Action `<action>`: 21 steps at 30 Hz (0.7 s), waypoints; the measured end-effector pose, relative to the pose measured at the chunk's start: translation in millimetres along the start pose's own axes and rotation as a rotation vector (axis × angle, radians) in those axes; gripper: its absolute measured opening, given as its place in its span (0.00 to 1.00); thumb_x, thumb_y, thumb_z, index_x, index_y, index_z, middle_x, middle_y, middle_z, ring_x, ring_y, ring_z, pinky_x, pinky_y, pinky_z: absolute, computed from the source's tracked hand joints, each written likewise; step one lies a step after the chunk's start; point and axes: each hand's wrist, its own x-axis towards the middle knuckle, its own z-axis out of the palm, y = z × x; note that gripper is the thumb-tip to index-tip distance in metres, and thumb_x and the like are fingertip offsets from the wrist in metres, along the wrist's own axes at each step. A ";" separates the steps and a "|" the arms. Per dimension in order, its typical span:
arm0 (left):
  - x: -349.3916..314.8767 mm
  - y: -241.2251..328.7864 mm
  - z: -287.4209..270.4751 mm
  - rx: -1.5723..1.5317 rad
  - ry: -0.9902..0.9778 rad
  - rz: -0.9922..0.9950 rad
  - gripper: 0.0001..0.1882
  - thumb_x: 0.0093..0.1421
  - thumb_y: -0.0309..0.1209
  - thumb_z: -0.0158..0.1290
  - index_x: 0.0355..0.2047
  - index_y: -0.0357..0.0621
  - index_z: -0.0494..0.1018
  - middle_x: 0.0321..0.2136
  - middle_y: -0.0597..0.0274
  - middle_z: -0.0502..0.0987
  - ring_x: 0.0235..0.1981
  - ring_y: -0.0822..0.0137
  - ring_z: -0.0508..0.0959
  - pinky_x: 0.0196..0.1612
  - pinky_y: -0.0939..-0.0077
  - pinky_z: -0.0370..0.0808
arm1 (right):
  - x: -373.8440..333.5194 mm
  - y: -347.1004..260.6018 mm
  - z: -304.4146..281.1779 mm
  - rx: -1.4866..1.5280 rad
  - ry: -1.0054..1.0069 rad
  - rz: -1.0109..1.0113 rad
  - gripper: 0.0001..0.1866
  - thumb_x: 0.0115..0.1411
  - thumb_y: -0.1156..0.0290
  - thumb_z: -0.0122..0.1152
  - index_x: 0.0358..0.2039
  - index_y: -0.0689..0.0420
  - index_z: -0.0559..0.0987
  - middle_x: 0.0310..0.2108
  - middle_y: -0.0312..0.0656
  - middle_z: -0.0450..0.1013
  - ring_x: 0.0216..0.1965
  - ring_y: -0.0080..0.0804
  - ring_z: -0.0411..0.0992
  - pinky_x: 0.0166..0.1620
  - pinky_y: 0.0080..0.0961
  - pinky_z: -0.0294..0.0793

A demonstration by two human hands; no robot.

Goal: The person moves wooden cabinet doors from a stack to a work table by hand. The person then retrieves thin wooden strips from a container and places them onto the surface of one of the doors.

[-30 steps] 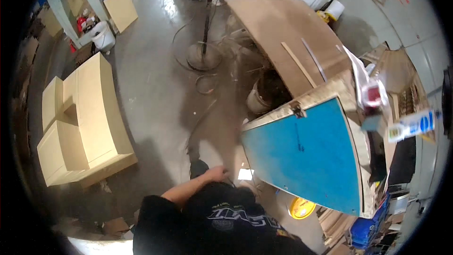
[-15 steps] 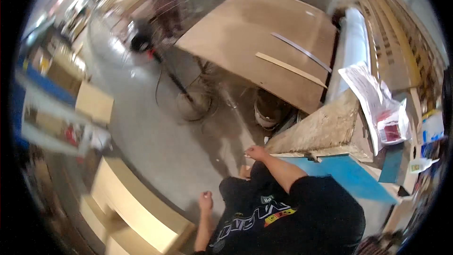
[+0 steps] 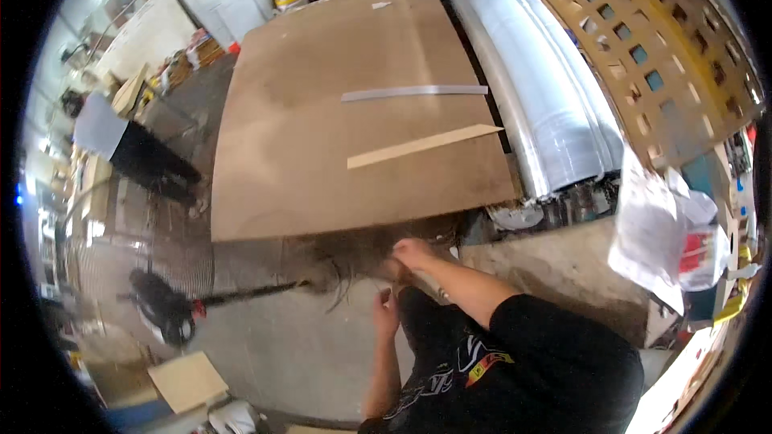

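Observation:
My right hand (image 3: 413,254) hangs above the floor just before the near edge of a large brown board (image 3: 305,145), its fingers curled, with nothing visible in them. Lower and to the left, my left hand (image 3: 386,312) is loosely closed too, close to my leg, and no object shows in it. On the board lie a pale grey strip (image 3: 414,92) and a tan wooden strip (image 3: 422,146). Neither hand touches the board or the strips.
A thick roll of clear plastic film (image 3: 531,64) lies along the board's right side. Beyond it leans a tan lattice panel (image 3: 611,24). A black pedestal fan (image 3: 165,305) stands at left. Farther off, a person in a white shirt (image 3: 100,124) stands beside a workbench.
My view has turned to the right and come closer to the brown board. My left hand has come up nearer my right hand. The stacked pale panels at lower left have mostly left view.

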 end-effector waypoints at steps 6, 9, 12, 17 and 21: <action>225.4 111.2 -17.4 0.351 -0.171 0.458 0.17 0.61 0.38 0.55 0.49 0.45 0.75 0.48 0.47 0.75 0.47 0.43 0.74 0.52 0.53 0.71 | 109.4 -28.2 -89.5 -0.005 0.442 -0.143 0.14 0.61 0.66 0.60 0.45 0.56 0.80 0.36 0.42 0.80 0.38 0.33 0.77 0.44 0.33 0.76; 319.7 152.6 -1.8 0.595 -0.344 0.528 0.25 0.59 0.36 0.57 0.57 0.48 0.69 0.57 0.51 0.69 0.54 0.47 0.72 0.56 0.52 0.71 | 174.9 -65.8 -146.6 -0.326 0.638 -0.150 0.14 0.60 0.67 0.61 0.45 0.55 0.80 0.41 0.45 0.79 0.44 0.43 0.76 0.48 0.38 0.75; 396.1 161.3 13.6 0.735 -0.309 0.668 0.31 0.58 0.37 0.57 0.61 0.49 0.65 0.60 0.55 0.67 0.60 0.51 0.68 0.60 0.53 0.67 | 258.9 -133.1 -178.8 -0.615 0.620 -0.141 0.19 0.56 0.66 0.63 0.49 0.53 0.78 0.47 0.46 0.75 0.51 0.50 0.71 0.54 0.42 0.72; 433.7 182.3 34.0 0.789 -0.355 0.718 0.30 0.56 0.40 0.58 0.58 0.48 0.67 0.57 0.61 0.69 0.59 0.58 0.67 0.60 0.56 0.65 | 393.8 -156.9 -229.1 -1.021 0.749 -0.187 0.29 0.54 0.64 0.64 0.58 0.49 0.72 0.57 0.44 0.68 0.61 0.46 0.63 0.62 0.47 0.63; 417.9 162.2 24.8 0.781 -0.368 0.754 0.28 0.56 0.45 0.59 0.53 0.46 0.71 0.53 0.60 0.71 0.53 0.57 0.70 0.55 0.56 0.68 | 424.9 -160.5 -251.8 -1.119 0.699 -0.041 0.30 0.53 0.62 0.64 0.58 0.48 0.72 0.58 0.42 0.68 0.63 0.44 0.62 0.65 0.51 0.58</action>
